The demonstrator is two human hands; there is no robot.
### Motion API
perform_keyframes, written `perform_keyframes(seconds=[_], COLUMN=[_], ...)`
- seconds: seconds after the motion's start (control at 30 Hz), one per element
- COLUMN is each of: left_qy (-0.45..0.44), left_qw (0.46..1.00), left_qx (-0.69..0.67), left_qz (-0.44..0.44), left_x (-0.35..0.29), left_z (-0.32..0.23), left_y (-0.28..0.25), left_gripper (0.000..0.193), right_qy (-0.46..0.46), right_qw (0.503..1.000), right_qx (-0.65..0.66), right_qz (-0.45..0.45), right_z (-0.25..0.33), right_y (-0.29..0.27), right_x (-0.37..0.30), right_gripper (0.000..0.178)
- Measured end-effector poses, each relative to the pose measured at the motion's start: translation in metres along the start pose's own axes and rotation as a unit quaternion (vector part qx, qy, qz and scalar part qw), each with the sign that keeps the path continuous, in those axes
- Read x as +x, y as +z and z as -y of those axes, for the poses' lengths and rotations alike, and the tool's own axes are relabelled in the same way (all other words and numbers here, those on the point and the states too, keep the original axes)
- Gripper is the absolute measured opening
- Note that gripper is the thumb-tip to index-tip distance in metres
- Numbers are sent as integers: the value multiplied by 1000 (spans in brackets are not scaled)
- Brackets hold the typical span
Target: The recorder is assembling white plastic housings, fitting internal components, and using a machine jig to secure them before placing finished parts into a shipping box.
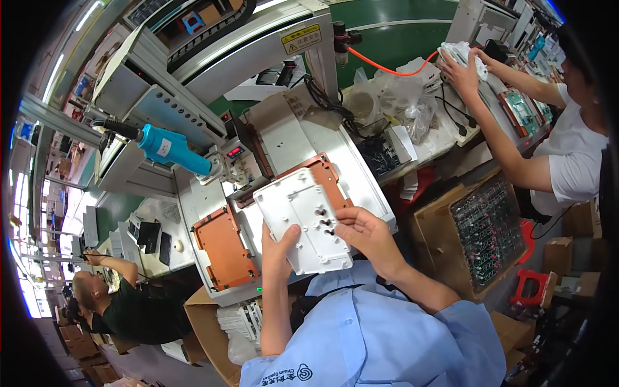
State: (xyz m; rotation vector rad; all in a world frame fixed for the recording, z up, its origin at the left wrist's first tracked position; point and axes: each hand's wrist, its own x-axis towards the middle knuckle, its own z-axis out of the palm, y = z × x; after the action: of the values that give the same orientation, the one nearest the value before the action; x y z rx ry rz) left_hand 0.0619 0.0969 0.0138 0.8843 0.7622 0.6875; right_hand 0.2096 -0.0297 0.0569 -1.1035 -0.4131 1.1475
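A white rectangular plastic cover (293,216) with ribs and posts is tilted in front of my chest. My left hand (278,248) is closed on its left edge, the thumb lying across its face. My right hand (369,237) is at the cover's right edge, fingers drawn together in a pinch; what is between them, if anything, is hidden. Small dark parts (325,222) stand on the cover beside those fingertips. Behind the cover, an orange-brown fixture plate (329,177) is partly hidden. To the left lies a second orange-brown fixture plate (225,251).
A blue electric screwdriver (171,148) hangs on the machine beyond the fixtures. At right stands a carton (438,226) of circuit boards. Another carton (209,322) holding white parts is below left. One co-worker (522,129) handles white parts at right; another person (129,297) is at left.
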Motion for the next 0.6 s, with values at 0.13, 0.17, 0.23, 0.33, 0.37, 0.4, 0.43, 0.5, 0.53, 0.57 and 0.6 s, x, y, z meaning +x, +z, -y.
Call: perform_keyframes(seconds=[0.13,0.17,0.23,0.33,0.37,0.4,0.43,0.5,0.53,0.57,0.6], left_qy=[-33,-61,-72,-66,-28,10,-5,-6,-6,10,11], left_qw=[990,985,980,972,975,977,980,978,975,976,976], left_qx=[130,158,179,222,216,211,196,208,222,217,215], left_qz=[-34,-42,-41,-41,-33,-26,-24,-18,-11,-23,-23], left_x=[-8,-11,-14,-12,-8,-4,0,8,13,17,18], left_z=[16,22,35,55,59,62,51,33,27,28,26], left_y=[2,3,1,-7,-10,-13,-4,4,5,4,5], left_gripper=[70,70,71,78,81,84,84,82,81,78,78], right_qy=[58,75,104,145,141,136,130,121,115,114,117], right_qw=[998,997,994,989,989,989,990,992,992,992,992], right_qx=[-17,-12,-9,-1,-11,-20,-33,-41,-53,-54,-56], right_qz=[-27,-23,-26,-39,-44,-50,-37,-18,-11,-10,-5], right_z=[-24,-33,-46,-51,-46,-40,-38,-34,-32,-31,-31], right_y=[-27,-36,-53,-65,-66,-67,-74,-78,-77,-75,-72], right_x=[4,3,1,5,11,19,29,52,60,67,72], right_gripper=[35,36,35,34,33,32,33,34,34,34,34])
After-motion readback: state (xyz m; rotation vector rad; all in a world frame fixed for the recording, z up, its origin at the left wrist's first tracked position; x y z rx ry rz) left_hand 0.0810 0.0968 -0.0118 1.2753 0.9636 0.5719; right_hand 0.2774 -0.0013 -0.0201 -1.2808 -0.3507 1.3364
